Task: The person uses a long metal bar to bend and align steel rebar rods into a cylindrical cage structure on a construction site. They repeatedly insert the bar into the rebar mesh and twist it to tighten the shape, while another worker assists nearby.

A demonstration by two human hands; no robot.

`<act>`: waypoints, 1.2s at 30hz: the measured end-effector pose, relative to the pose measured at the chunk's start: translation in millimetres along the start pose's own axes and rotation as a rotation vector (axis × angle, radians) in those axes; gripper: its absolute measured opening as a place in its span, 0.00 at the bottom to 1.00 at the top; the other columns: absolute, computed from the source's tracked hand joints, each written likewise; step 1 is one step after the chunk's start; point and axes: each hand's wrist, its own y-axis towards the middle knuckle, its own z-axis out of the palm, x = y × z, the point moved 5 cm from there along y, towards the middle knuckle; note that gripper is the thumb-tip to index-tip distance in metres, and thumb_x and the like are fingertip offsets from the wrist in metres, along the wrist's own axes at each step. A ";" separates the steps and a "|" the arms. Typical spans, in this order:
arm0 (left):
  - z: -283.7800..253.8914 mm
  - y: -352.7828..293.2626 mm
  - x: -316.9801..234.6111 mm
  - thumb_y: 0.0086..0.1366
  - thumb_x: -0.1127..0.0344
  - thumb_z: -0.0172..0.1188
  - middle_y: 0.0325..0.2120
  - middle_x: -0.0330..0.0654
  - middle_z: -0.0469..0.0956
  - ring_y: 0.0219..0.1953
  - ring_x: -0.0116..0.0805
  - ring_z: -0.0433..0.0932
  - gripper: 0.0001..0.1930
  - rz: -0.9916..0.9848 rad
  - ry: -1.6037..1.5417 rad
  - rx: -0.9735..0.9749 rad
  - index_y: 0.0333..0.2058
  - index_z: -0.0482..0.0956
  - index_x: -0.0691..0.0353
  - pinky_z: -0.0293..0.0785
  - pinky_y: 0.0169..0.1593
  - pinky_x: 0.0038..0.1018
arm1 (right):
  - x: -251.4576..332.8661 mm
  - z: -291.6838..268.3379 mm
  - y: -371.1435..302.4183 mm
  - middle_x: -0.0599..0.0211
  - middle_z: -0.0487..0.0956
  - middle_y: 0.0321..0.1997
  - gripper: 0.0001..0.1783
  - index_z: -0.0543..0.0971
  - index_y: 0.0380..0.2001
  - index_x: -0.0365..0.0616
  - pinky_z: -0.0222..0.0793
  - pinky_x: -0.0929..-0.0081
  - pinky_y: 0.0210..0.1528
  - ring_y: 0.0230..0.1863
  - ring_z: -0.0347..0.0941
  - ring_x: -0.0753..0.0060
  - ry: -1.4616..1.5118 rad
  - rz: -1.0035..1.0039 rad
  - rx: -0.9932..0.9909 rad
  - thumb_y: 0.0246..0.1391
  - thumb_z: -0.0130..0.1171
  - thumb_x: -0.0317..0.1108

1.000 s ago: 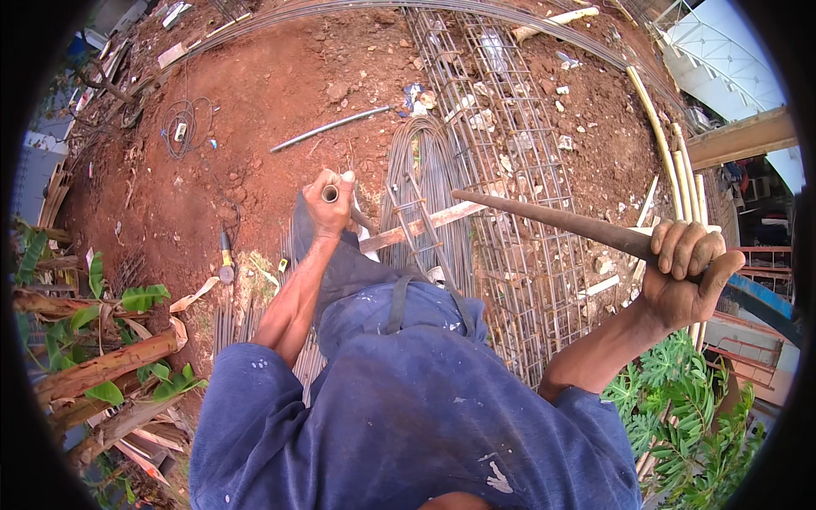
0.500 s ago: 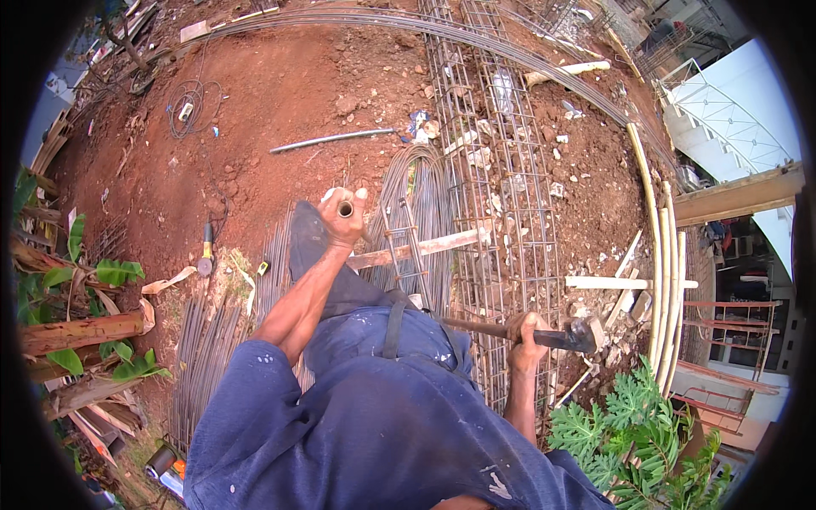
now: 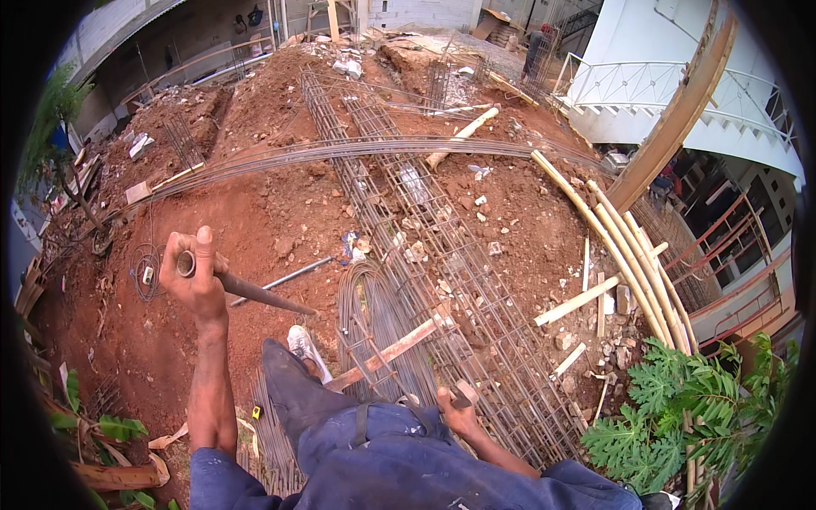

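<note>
Head view: long dark steel pipe (image 3: pixel 255 293) is gripped by closed left hand (image 3: pixel 195 276), right hand (image 3: pixel 459 408) clenched low on rusty rebar cage (image 3: pixel 442 280); slippage on bars is risked.

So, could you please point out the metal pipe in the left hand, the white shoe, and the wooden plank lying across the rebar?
metal pipe (image 3: pixel 255 294), head view, middle of its shaft.
white shoe (image 3: pixel 301 343), head view, its toe.
wooden plank (image 3: pixel 399 348), head view, its middle.

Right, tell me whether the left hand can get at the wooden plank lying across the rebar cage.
Probably not as things stand: the left hand is raised and shut on a metal pipe, while the wooden plank lies far below it.
</note>
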 end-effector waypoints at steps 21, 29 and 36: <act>32.7 52.6 -31.0 0.64 0.65 0.60 0.11 0.30 0.65 0.13 0.23 0.65 0.19 -0.040 0.133 -0.172 0.15 0.65 0.55 0.61 0.18 0.20 | -37.0 -26.7 -6.9 0.76 0.63 0.18 0.27 0.64 0.17 0.42 0.55 0.72 0.27 0.24 0.56 0.80 0.036 -0.017 -0.079 0.69 0.47 0.47; 27.3 -17.7 59.8 0.62 0.69 0.64 0.13 0.27 0.59 0.19 0.17 0.56 0.21 -0.059 0.098 -0.233 0.16 0.62 0.58 0.52 0.21 0.23 | -34.4 -22.8 6.0 0.73 0.69 0.19 0.26 0.70 0.18 0.40 0.60 0.74 0.29 0.24 0.61 0.80 0.075 0.034 -0.022 0.69 0.48 0.44; 17.2 -62.5 124.6 0.58 0.62 0.67 0.08 0.35 0.66 0.13 0.25 0.66 0.20 -0.150 0.196 -0.376 0.16 0.66 0.61 0.60 0.20 0.29 | -29.3 -11.8 12.7 0.72 0.69 0.18 0.26 0.70 0.18 0.38 0.60 0.72 0.29 0.23 0.60 0.79 0.054 0.016 0.074 0.70 0.46 0.41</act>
